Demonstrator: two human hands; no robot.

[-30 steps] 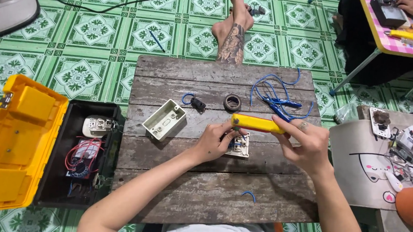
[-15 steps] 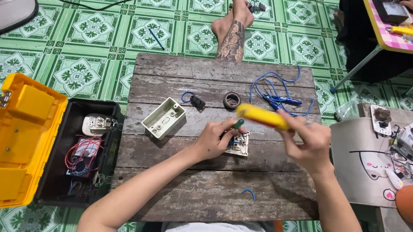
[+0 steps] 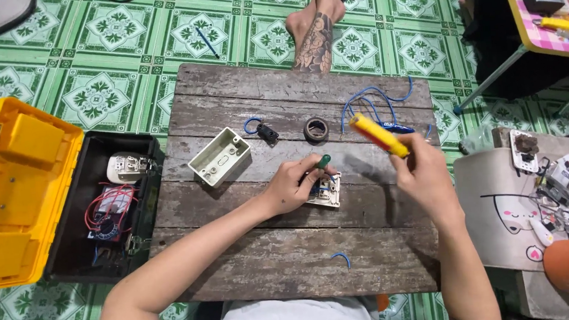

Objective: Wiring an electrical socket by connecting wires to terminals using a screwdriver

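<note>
Now the switch plate (image 3: 325,191) lies flat on the plank table (image 3: 290,270), tucked right under the left hand (image 3: 294,187), whose fingers (image 3: 308,178) curl down onto it and pinch a green-handled screwdriver (image 3: 323,161) standing up out of the grip. Just beyond those fingertips, on the far side, sits a roll of dark tape (image 3: 316,128) and a small black part (image 3: 268,133) on a short blue lead. Off toward the wrist side rests an open white box (image 3: 219,157).

The right hand (image 3: 421,172) hovers beside the plate, apart from it, closed round a yellow tool (image 3: 378,134) that points up and away from the knuckles; past its tip a tangle of blue wire (image 3: 372,100) sprawls across the planks. Nearer the body, well clear of both hands, lies one blue offcut (image 3: 341,257).

By the look of it, the work is at the plate's terminals. Doing it well calls for the left fingers to pin the plate hard against the wood so it cannot skate, the screwdriver kept upright and seated squarely before any turn, and the yellow tool held clear of the loose wire.

Further out stands a yellow toolbox (image 3: 20,193), lid thrown open, on the green tiled floor (image 3: 97,46).
</note>
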